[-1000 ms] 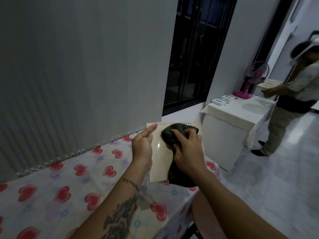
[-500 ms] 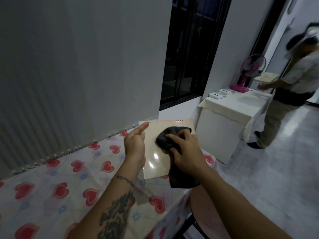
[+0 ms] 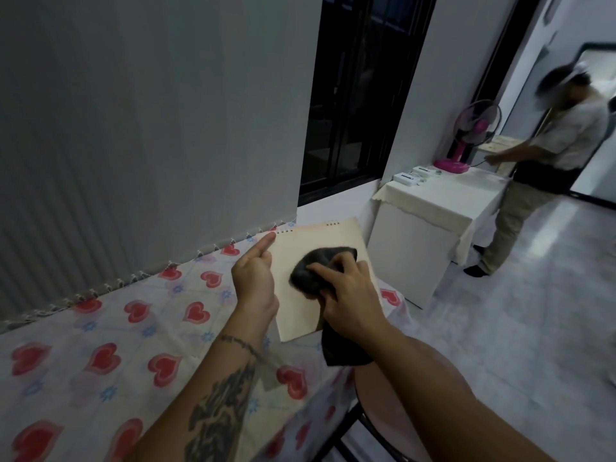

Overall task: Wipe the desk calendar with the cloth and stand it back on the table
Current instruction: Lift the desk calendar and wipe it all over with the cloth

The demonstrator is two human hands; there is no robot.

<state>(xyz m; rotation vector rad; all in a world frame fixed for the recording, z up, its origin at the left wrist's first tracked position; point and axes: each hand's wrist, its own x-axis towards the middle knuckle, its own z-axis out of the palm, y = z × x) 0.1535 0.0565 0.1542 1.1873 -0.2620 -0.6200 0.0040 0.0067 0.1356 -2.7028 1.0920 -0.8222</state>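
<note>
Desk calendar [image 3: 310, 261] held above the far right corner of the desk [image 3: 100, 328], face tilted toward the viewer so the cloth reaches it. Left hand [image 3: 255, 278] grips the calendar's left edge, index finger laid along it w/ tip at the spiral binding, prob. as a brace vs. wiping pressure. Right hand [image 3: 351, 298] bunches the dark cloth [image 3: 316, 271] against the page; loose end hangs below. Wiping underway; standing it back not yet done.

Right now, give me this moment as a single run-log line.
step: wiping | left hand: holds calendar by its left edge | right hand: presses dark cloth on its face | calendar: not yet stood on table
</note>
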